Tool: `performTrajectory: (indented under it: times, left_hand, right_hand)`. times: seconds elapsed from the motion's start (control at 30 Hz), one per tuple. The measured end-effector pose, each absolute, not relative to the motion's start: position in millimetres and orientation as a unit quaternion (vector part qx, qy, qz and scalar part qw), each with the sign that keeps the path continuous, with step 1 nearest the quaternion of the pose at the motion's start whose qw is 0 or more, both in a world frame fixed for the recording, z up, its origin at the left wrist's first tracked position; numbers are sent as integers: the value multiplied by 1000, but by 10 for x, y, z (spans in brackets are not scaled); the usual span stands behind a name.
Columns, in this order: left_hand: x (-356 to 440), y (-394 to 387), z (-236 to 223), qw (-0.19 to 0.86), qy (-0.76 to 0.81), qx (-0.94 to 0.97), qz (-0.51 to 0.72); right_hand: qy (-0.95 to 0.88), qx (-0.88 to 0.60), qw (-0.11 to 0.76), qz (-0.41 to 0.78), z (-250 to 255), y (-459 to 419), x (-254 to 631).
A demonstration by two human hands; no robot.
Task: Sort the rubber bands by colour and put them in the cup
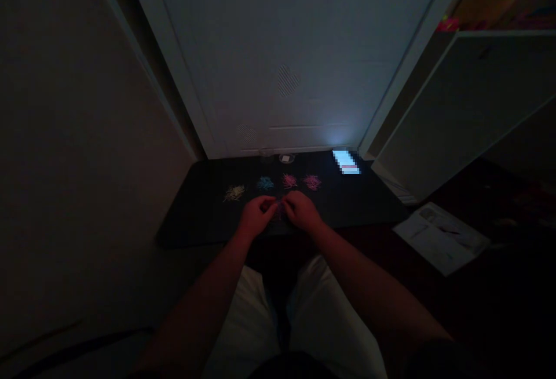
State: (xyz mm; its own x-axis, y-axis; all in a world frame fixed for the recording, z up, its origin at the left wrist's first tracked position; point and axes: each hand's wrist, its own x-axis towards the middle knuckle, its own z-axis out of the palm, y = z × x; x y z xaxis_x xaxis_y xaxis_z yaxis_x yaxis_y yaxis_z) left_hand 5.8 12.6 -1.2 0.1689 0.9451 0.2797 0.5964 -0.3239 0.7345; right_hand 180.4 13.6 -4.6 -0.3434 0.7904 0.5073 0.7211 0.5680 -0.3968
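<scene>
Close together at the front of a dark low table (360,208), my left hand (256,215) and my right hand (303,211) have their fingers pinched. Between the fingertips are thin purple strands (280,212), partly hidden by my fingers and dim. Just beyond my hands lie separate small piles of similar thin strands. The pale yellow pile (235,193) is at the left, then a blue pile (264,182). A bright pink pile (289,180) and a darker pink pile (312,182) sit further right.
A lit phone (346,161) rests at the table's back right. Near the back edge stand a small round clear container (286,159) and another faint one (266,156). A white panel (295,37) rises behind. Printed paper (443,237) lies to the right, below the table.
</scene>
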Motion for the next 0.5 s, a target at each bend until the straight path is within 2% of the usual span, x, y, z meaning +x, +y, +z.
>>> performTrajectory:
  times: [0.5]
  left_hand:
    - [85,93,41,255,531,722,362]
  right_hand:
    - [-821,-471,320,48,-8,122,1799]
